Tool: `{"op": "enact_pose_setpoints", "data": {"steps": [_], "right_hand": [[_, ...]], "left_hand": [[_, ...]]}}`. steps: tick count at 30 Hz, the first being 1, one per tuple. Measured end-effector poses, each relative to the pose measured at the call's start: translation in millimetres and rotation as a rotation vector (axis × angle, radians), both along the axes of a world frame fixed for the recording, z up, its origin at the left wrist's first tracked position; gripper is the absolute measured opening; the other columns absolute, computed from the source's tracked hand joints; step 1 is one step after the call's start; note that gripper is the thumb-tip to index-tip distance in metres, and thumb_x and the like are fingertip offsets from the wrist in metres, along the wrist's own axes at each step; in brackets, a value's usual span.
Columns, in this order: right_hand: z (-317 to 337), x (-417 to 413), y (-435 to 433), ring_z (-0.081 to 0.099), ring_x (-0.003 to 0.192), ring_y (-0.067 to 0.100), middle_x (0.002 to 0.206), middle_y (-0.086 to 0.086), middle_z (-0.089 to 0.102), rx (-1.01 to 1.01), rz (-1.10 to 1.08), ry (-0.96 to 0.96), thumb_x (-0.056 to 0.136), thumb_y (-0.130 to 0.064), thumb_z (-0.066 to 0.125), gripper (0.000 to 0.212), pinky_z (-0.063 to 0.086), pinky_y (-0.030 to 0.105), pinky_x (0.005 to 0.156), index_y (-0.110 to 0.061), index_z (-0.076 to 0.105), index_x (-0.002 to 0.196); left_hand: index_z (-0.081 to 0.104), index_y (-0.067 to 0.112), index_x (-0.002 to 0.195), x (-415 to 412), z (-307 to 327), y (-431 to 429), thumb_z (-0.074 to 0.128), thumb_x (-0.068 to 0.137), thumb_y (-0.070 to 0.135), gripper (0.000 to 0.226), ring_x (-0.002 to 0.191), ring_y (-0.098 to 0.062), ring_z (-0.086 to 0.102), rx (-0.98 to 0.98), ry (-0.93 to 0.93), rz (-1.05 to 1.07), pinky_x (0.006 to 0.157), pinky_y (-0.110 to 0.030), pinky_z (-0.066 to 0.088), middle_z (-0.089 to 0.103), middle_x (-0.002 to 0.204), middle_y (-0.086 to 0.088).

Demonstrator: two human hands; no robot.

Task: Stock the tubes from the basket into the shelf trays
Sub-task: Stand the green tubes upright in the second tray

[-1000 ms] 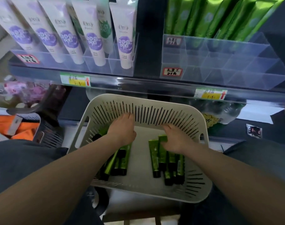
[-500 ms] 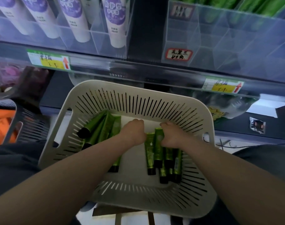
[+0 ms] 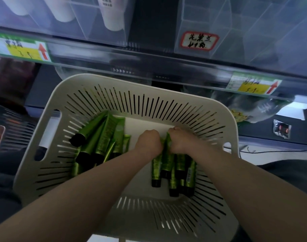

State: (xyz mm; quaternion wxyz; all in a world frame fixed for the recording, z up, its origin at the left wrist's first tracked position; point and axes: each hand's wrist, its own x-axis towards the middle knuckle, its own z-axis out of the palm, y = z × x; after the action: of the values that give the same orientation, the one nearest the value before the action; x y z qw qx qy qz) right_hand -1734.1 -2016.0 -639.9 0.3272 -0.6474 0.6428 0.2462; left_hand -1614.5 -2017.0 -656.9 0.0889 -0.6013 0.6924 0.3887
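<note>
Down at the middle of the slotted off-white plastic basket point(image 3: 114, 82) lies a bunch of glossy green black-capped tubes point(image 3: 166, 162), caps toward you. Your left hand point(image 3: 149, 142) and right hand point(image 3: 181, 140) sit knuckle to knuckle, fingers curled round its crimped ends. Another heap of green tubes point(image 3: 105, 137) lies just left. Clear plastic shelf trays point(image 3: 254, 32) stand above the basket.

Glossy green tubes point(image 3: 103, 137) lie in a matt slotted plastic basket point(image 3: 166, 95).
</note>
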Motion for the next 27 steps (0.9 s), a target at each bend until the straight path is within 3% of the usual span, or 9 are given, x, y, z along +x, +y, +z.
{"op": "enact_pose_setpoints", "data": {"steps": [2, 6, 13, 19, 23, 27], "right_hand": [[-0.8, -0.6, -2.0, 0.041, 0.121, 0.025, 0.135, 0.013, 0.038, 0.013, -0.001, 0.006, 0.082, -0.026, 0.066, 0.066, 0.04, 0.028, 0.092, -0.007, 0.035, 0.137], [0.6, 0.0, -3.9, 0.043, 0.118, 0.023, 0.131, 0.011, 0.041, 0.012, -0.004, 0.02, 0.079, -0.031, 0.071, 0.066, 0.038, 0.026, 0.086, -0.008, 0.041, 0.133], [2.8, 2.7, -2.2, 0.045, 0.116, 0.024, 0.129, 0.011, 0.041, -0.005, -0.013, -0.003, 0.074, -0.026, 0.076, 0.071, 0.036, 0.026, 0.082, -0.006, 0.039, 0.131], [3.3, 2.7, -0.1, 0.039, 0.121, 0.026, 0.132, 0.014, 0.038, -0.064, 0.042, 0.017, 0.077, -0.02, 0.071, 0.061, 0.038, 0.029, 0.093, -0.005, 0.041, 0.129], [4.8, 1.7, 1.7, 0.028, 0.132, 0.032, 0.142, 0.019, 0.03, -0.076, 0.06, 0.043, 0.081, -0.018, 0.066, 0.064, 0.029, 0.034, 0.107, -0.004, 0.035, 0.135], [9.8, 4.6, 3.6, 0.027, 0.132, 0.033, 0.144, 0.018, 0.027, -0.075, 0.058, 0.036, 0.081, -0.017, 0.068, 0.07, 0.03, 0.036, 0.108, -0.006, 0.03, 0.139]], "left_hand": [[0.045, 0.007, 0.065, -3.0, -1.9, 1.1, 0.056, 0.085, 0.013, 0.023, 0.086, -0.028, 0.06, -0.009, 0.018, 0.009, 0.063, -0.028, 0.041, 0.063, 0.092, -0.017], [0.054, 0.007, 0.081, -6.8, -3.7, 4.4, 0.057, 0.083, 0.016, 0.01, 0.088, -0.029, 0.058, -0.049, 0.027, 0.008, 0.066, -0.028, 0.04, 0.059, 0.098, -0.016], [0.059, 0.002, 0.094, -8.0, -7.3, 4.9, 0.059, 0.083, 0.016, 0.017, 0.095, -0.029, 0.058, -0.023, 0.039, -0.015, 0.069, -0.027, 0.04, 0.06, 0.103, -0.016], [0.057, 0.004, 0.084, -6.6, -4.0, 7.3, 0.06, 0.082, 0.019, 0.016, 0.09, -0.026, 0.06, 0.032, 0.085, -0.045, 0.068, -0.027, 0.042, 0.063, 0.096, -0.015], [0.051, 0.007, 0.07, -3.8, -2.9, 9.4, 0.057, 0.084, 0.02, 0.021, 0.087, -0.027, 0.06, 0.023, 0.075, -0.067, 0.064, -0.026, 0.04, 0.064, 0.091, -0.014], [0.059, -0.001, 0.088, 5.6, -5.7, 10.9, 0.054, 0.087, 0.014, 0.016, 0.092, -0.029, 0.06, 0.01, 0.028, -0.056, 0.067, -0.027, 0.041, 0.063, 0.099, -0.017]]}}
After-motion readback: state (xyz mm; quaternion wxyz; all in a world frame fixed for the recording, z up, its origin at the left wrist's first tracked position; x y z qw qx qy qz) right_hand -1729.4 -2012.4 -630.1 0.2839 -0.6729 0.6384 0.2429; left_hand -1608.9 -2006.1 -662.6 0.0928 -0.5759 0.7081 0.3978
